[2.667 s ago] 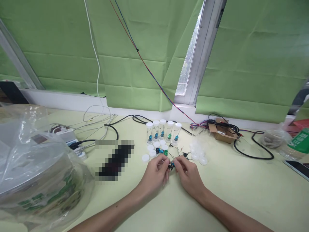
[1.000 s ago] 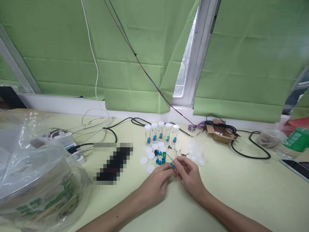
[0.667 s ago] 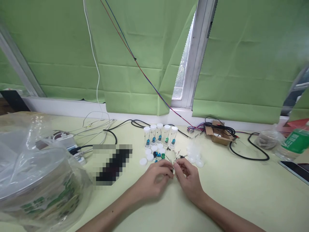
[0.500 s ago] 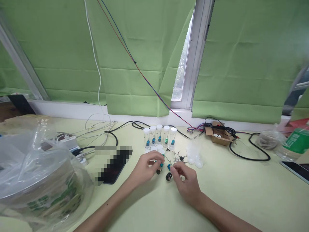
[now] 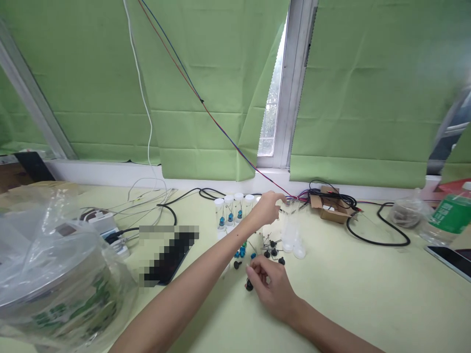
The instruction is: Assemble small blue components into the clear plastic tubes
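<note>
My left hand [image 5: 270,208] is stretched forward across the vials, fingers curved and apart, at the clear tubes [image 5: 290,223] on the far side; I see nothing in it. My right hand [image 5: 274,284] is nearer, thumb and fingertips pinched just above a small black round piece [image 5: 249,284]; what the pinch holds is hidden. Capped clear vials [image 5: 230,215], each with a small blue or green piece and thin stem inside, stand upright in a row. Loose blue pieces [image 5: 241,252] and black-headed pieces with thin stems [image 5: 273,243] lie between the hands. My left forearm partly covers the vials.
A bagged tub [image 5: 73,294] stands at the left, beside a dark phone [image 5: 172,264] and white power adapters [image 5: 99,223]. Behind are black cables and a small open carton [image 5: 331,208]. A bottle with a green label [image 5: 451,215] and another phone [image 5: 447,260] are at the right.
My left hand has left the loose pieces and moved forward and right to the clear tubes. My right hand has drawn slightly back toward me, closer to the black round piece. The view has shifted slightly.
</note>
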Demonstrator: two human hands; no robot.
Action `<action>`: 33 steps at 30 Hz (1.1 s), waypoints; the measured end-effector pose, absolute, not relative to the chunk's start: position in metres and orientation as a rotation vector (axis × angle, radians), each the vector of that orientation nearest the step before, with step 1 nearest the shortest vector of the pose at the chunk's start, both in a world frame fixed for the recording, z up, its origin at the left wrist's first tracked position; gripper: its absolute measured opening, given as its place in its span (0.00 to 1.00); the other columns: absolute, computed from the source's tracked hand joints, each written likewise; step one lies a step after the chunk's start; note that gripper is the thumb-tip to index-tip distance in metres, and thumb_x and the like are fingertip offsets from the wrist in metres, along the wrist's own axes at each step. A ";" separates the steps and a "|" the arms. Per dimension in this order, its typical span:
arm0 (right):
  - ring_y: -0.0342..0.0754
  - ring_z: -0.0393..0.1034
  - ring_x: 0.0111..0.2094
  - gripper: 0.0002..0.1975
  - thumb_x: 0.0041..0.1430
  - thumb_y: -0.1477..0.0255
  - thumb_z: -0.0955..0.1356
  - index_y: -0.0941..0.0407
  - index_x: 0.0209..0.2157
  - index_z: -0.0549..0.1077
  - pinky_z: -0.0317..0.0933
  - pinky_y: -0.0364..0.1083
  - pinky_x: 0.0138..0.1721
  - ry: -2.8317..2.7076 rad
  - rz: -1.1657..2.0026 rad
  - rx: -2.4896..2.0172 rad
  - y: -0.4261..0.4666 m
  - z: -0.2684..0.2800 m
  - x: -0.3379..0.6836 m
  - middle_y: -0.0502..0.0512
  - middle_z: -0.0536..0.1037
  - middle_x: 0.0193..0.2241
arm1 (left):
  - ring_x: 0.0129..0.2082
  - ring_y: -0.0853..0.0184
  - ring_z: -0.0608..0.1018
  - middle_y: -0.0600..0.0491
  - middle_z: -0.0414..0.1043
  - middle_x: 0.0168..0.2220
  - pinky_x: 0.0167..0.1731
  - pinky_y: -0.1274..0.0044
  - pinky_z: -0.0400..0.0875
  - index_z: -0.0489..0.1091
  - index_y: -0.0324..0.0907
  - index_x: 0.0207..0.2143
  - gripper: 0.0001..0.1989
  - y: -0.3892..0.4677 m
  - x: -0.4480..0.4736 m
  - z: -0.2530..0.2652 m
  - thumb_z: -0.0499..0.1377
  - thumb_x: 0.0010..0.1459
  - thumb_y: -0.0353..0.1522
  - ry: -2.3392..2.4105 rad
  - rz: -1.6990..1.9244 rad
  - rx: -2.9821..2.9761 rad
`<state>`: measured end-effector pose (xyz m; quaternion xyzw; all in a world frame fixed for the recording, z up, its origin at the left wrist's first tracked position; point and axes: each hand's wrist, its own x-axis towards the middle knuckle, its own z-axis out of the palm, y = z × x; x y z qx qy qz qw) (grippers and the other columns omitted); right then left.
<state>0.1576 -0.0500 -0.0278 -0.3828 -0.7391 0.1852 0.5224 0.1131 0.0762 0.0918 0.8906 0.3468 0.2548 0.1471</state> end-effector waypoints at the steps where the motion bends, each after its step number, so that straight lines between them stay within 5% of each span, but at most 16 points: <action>1: 0.41 0.56 0.19 0.10 0.65 0.70 0.61 0.54 0.28 0.64 0.52 0.41 0.21 -1.774 0.459 -0.915 -0.050 -0.027 0.157 0.46 0.64 0.18 | 0.24 0.71 0.78 0.45 0.70 0.46 0.41 0.70 0.75 0.74 0.40 0.43 0.14 0.081 0.118 0.093 0.53 0.58 0.23 0.998 0.714 2.572; 5: 0.41 0.54 0.18 0.10 0.66 0.69 0.61 0.54 0.28 0.63 0.51 0.41 0.21 -1.788 0.497 -0.916 -0.052 -0.026 0.157 0.45 0.63 0.18 | 0.27 0.68 0.79 0.46 0.74 0.42 0.46 0.70 0.73 0.76 0.39 0.39 0.12 0.091 0.129 0.095 0.56 0.55 0.20 0.971 0.614 2.602; 13: 0.41 0.55 0.18 0.10 0.66 0.70 0.61 0.54 0.28 0.63 0.52 0.41 0.22 -1.796 0.488 -0.920 -0.052 -0.027 0.157 0.46 0.64 0.18 | 0.24 0.66 0.80 0.49 0.76 0.26 0.35 0.75 0.74 0.75 0.34 0.36 0.09 0.092 0.137 0.092 0.57 0.55 0.21 0.973 0.489 2.592; 21: 0.41 0.56 0.18 0.11 0.66 0.70 0.61 0.55 0.28 0.64 0.53 0.41 0.22 -1.799 0.476 -0.927 -0.051 -0.028 0.158 0.47 0.67 0.18 | 0.24 0.65 0.79 0.51 0.74 0.21 0.31 0.75 0.73 0.75 0.33 0.40 0.09 0.093 0.123 0.092 0.61 0.56 0.27 0.991 0.561 2.554; 24: 0.41 0.56 0.19 0.11 0.66 0.71 0.61 0.55 0.28 0.64 0.52 0.41 0.22 -1.797 0.489 -0.935 -0.051 -0.028 0.158 0.46 0.66 0.18 | 0.23 0.65 0.78 0.51 0.75 0.24 0.30 0.75 0.73 0.73 0.34 0.43 0.12 0.089 0.113 0.097 0.60 0.57 0.29 0.986 0.639 2.539; 28: 0.41 0.56 0.19 0.11 0.66 0.71 0.61 0.54 0.27 0.63 0.52 0.41 0.22 -1.792 0.470 -0.938 -0.050 -0.029 0.159 0.46 0.64 0.18 | 0.32 0.66 0.78 0.48 0.76 0.41 0.40 0.73 0.71 0.73 0.38 0.41 0.12 0.072 0.095 0.108 0.63 0.55 0.33 0.946 0.832 2.560; 33: 0.41 0.55 0.19 0.11 0.66 0.70 0.60 0.54 0.27 0.61 0.51 0.41 0.23 -1.790 0.494 -0.945 -0.050 -0.029 0.160 0.46 0.63 0.19 | 0.39 0.65 0.75 0.52 0.75 0.38 0.42 0.73 0.70 0.72 0.41 0.39 0.12 0.037 0.066 0.117 0.66 0.53 0.35 0.766 1.341 2.568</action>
